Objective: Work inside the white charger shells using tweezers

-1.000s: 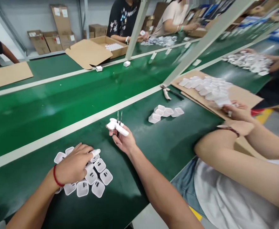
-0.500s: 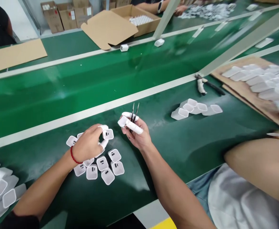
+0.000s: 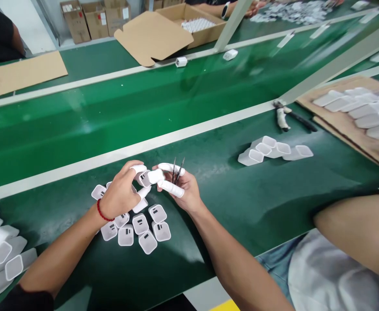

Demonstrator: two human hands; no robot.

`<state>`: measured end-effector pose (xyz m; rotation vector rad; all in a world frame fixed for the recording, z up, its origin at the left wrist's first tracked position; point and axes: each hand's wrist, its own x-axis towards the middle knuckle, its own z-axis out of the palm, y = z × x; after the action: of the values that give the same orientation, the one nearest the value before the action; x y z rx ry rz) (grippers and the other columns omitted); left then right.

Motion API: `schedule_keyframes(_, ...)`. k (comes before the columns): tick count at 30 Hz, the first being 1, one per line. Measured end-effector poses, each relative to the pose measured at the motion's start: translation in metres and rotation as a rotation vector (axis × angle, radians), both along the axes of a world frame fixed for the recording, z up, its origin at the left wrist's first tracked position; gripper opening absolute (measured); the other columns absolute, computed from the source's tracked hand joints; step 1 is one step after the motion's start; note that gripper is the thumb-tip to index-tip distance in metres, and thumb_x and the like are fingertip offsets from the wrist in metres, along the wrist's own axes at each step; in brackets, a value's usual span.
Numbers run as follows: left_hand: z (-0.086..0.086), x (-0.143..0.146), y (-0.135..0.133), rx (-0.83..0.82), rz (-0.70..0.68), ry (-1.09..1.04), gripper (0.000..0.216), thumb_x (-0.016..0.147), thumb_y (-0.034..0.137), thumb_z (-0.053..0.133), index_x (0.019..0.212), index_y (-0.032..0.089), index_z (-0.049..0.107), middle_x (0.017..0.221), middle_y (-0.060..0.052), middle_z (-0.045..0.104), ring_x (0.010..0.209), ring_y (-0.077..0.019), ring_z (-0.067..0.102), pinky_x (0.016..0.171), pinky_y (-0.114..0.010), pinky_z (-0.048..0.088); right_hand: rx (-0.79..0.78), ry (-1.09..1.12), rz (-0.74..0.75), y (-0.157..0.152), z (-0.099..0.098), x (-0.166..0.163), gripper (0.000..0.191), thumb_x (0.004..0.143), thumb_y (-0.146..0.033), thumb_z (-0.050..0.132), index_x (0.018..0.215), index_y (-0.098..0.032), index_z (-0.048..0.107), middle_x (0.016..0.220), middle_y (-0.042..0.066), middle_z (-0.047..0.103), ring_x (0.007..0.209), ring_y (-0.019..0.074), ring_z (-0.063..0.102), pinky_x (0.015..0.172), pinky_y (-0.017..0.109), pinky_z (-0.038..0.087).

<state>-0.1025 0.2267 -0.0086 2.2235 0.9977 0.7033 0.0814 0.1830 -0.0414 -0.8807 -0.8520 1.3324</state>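
Observation:
My left hand [image 3: 120,192], white covers on thumb and finger, is closed on a white square plastic housing [image 3: 142,179] with dark slots inside its open end. In my right hand [image 3: 189,192], also with white finger covers, a small white block-like part [image 3: 156,176] is pinched at the mouth of that housing. Black tweezers [image 3: 178,171] lie within the same hand, tips pointing up and away. Below my left hand, several like housings [image 3: 125,236] stand with open ends up. My left palm partly hides some of them.
Stacked white housings [image 3: 14,268] lie at the left edge, others [image 3: 251,156] right of centre. Pliers [image 3: 282,117] rest by the white rail [image 3: 209,125]. A cardboard sheet with housings [image 3: 348,99] is at right, beside a neighbouring person's arm [image 3: 358,233]. Beyond stands an open carton [image 3: 205,36].
My right hand has moved left, bringing the small white part against the open end of the housing in my left hand. The camera view has shifted slightly.

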Motion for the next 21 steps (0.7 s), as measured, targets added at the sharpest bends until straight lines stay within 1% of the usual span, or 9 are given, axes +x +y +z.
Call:
schedule_keyframes(2, -0.0015, 0.0001, 0.0007, -0.066, 0.019, -0.004, 0.034, 0.075, 0.012, 0.061, 0.107, 0.019, 0.052, 0.12, -0.01, 0.059, 0.108, -0.0243, 0.06, 0.087, -0.04, 0.054, 0.015, -0.005, -0.002, 0.0001, 0.0001, -0.0004, 0.036, 0.067, -0.024, 0.083, 0.1, -0.024, 0.07, 0.101, 0.003, 0.07, 0.064, 0.0086, 0.059, 0.06, 0.026, 0.052)
schedule_keyframes(5, -0.0025, 0.0006, 0.0008, -0.186, 0.097, -0.039, 0.038, 0.071, 0.015, 0.067, 0.105, 0.019, 0.05, 0.106, -0.008, 0.061, 0.093, -0.0222, 0.063, 0.081, -0.039, 0.054, 0.026, 0.009, -0.019, 0.0014, 0.0013, -0.0001, 0.037, 0.066, -0.024, 0.085, 0.099, -0.021, 0.069, 0.1, 0.004, 0.071, 0.061, 0.0084, 0.058, 0.058, 0.025, 0.052)
schedule_keyframes(8, -0.0015, 0.0012, 0.0003, -0.181, 0.114, -0.068, 0.043, 0.068, 0.018, 0.071, 0.106, 0.019, 0.05, 0.101, -0.006, 0.055, 0.087, -0.0199, 0.06, 0.076, -0.036, 0.053, 0.017, 0.067, -0.019, 0.0028, 0.0025, 0.0, 0.038, 0.066, -0.027, 0.084, 0.1, -0.021, 0.067, 0.097, 0.005, 0.072, 0.056, 0.0088, 0.057, 0.049, 0.023, 0.048)
schedule_keyframes(10, -0.0005, 0.0011, -0.0001, -0.141, 0.104, -0.048, 0.034, 0.068, 0.016, 0.069, 0.099, 0.019, 0.053, 0.097, -0.005, 0.051, 0.084, -0.0186, 0.058, 0.073, -0.034, 0.051, -0.013, 0.108, -0.013, 0.0034, 0.0027, -0.0004, 0.037, 0.068, -0.029, 0.083, 0.1, -0.022, 0.067, 0.094, 0.005, 0.072, 0.055, 0.0092, 0.057, 0.042, 0.02, 0.04)
schedule_keyframes(12, -0.0005, 0.0006, -0.0007, -0.125, 0.111, -0.071, 0.031, 0.069, 0.014, 0.067, 0.095, 0.019, 0.05, 0.098, -0.005, 0.05, 0.083, -0.0178, 0.057, 0.071, -0.032, 0.049, -0.056, 0.13, -0.009, 0.0035, 0.0025, -0.0009, 0.036, 0.069, -0.032, 0.082, 0.1, -0.021, 0.067, 0.089, 0.005, 0.071, 0.053, 0.0092, 0.055, 0.036, 0.018, 0.03)
schedule_keyframes(14, -0.0014, -0.0002, -0.0012, -0.148, 0.128, -0.116, 0.036, 0.07, 0.013, 0.065, 0.1, 0.02, 0.046, 0.1, -0.006, 0.053, 0.085, -0.0184, 0.058, 0.073, -0.032, 0.049, -0.093, 0.131, -0.005, 0.0034, 0.0021, -0.0013, 0.036, 0.07, -0.035, 0.081, 0.1, -0.021, 0.067, 0.084, 0.005, 0.071, 0.047, 0.0077, 0.051, 0.033, 0.017, 0.02)
schedule_keyframes(16, -0.0024, -0.0009, -0.0018, -0.181, 0.125, -0.108, 0.04, 0.072, 0.013, 0.064, 0.104, 0.02, 0.042, 0.1, -0.006, 0.055, 0.088, -0.0196, 0.059, 0.077, -0.034, 0.049, -0.109, 0.122, -0.005, 0.0033, 0.0019, -0.0016, 0.037, 0.069, -0.037, 0.08, 0.099, -0.02, 0.067, 0.082, 0.005, 0.07, 0.044, 0.0066, 0.047, 0.033, 0.017, 0.015)
schedule_keyframes(18, -0.0024, -0.0013, -0.0022, -0.164, 0.104, -0.082, 0.041, 0.075, 0.015, 0.063, 0.11, 0.019, 0.042, 0.1, -0.007, 0.056, 0.089, -0.02, 0.059, 0.081, -0.036, 0.049, -0.109, 0.109, -0.019, 0.0032, 0.0017, -0.0019, 0.038, 0.069, -0.037, 0.081, 0.1, -0.02, 0.066, 0.084, 0.005, 0.071, 0.047, 0.0075, 0.05, 0.033, 0.017, 0.018)
schedule_keyframes(21, -0.0011, -0.0016, -0.0013, -0.075, -0.006, -0.1, 0.046, 0.081, 0.015, 0.057, 0.124, 0.015, 0.041, 0.109, -0.01, 0.051, 0.096, -0.0196, 0.057, 0.088, -0.037, 0.049, -0.078, 0.055, -0.08, 0.0024, -0.0001, -0.0027, 0.041, 0.067, -0.036, 0.083, 0.1, -0.02, 0.065, 0.094, 0.007, 0.072, 0.056, 0.0102, 0.056, 0.038, 0.019, 0.036)
